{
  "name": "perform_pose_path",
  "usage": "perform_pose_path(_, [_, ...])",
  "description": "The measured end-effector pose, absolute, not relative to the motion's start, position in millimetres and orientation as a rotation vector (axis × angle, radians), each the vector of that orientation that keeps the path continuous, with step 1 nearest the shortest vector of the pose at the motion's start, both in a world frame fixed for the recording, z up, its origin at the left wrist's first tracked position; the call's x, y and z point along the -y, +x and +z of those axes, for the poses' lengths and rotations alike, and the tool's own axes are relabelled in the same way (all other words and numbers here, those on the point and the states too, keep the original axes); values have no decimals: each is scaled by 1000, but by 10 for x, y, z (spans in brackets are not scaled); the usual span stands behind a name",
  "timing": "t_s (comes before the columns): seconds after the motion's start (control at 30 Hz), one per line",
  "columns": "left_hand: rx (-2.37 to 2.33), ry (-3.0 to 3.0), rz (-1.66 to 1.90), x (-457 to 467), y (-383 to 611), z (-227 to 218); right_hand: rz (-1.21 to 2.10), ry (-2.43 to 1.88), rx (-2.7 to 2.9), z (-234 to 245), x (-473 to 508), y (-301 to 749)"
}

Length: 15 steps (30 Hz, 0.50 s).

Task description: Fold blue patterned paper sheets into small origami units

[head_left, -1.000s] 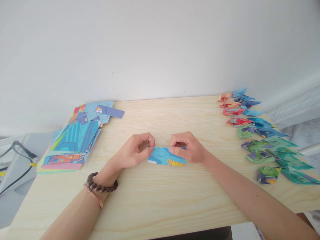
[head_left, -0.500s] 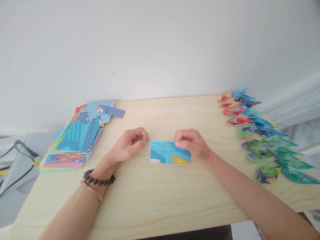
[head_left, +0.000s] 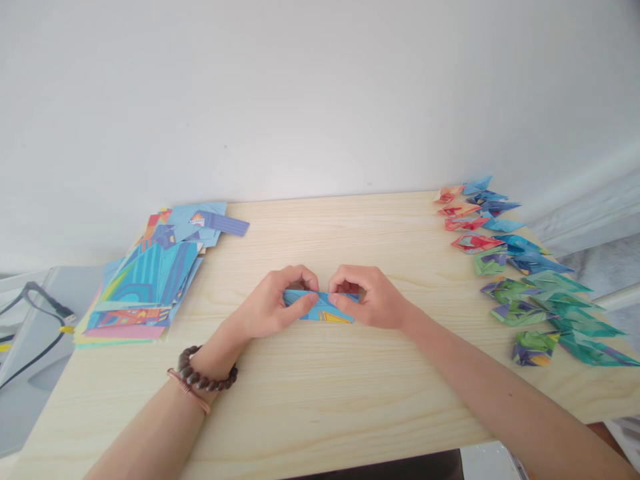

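Note:
Between my hands, above the middle of the wooden table (head_left: 280, 393), is a piece of patterned blue origami paper (head_left: 320, 313) with a yellow mark along its lower edge. It shows as a narrow strip facing me. My left hand (head_left: 280, 303) pinches its left part, thumb in front and fingers curled behind the top edge. My right hand (head_left: 370, 297) grips the right part the same way. The fingertips behind the paper are partly hidden. A dark bead bracelet and a copper-coloured band circle my left wrist.
A loose stack of colourful paper sheets (head_left: 150, 273) lies on the left. Several folded paper pieces in red (head_left: 475, 243), blue (head_left: 537, 262) and green (head_left: 535, 347) line the right side. Cables (head_left: 45, 300) are at far left; a dark-and-white object (head_left: 485, 460) shows at the front edge.
My left hand has moved right and taken hold of the paper's left side. My right hand has shifted left along it. The paper now shows narrower in height.

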<state>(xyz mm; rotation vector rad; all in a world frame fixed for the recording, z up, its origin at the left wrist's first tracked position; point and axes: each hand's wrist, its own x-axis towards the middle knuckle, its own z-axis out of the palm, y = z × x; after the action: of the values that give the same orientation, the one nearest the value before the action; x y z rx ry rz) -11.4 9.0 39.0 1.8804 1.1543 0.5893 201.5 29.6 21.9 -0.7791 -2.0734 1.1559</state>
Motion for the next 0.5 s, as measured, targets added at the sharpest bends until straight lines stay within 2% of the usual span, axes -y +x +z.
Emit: perform_pose_path(0.5, [-1104,1718,689,-117,-178,331,1191,-851,2009,231,-306,2031])
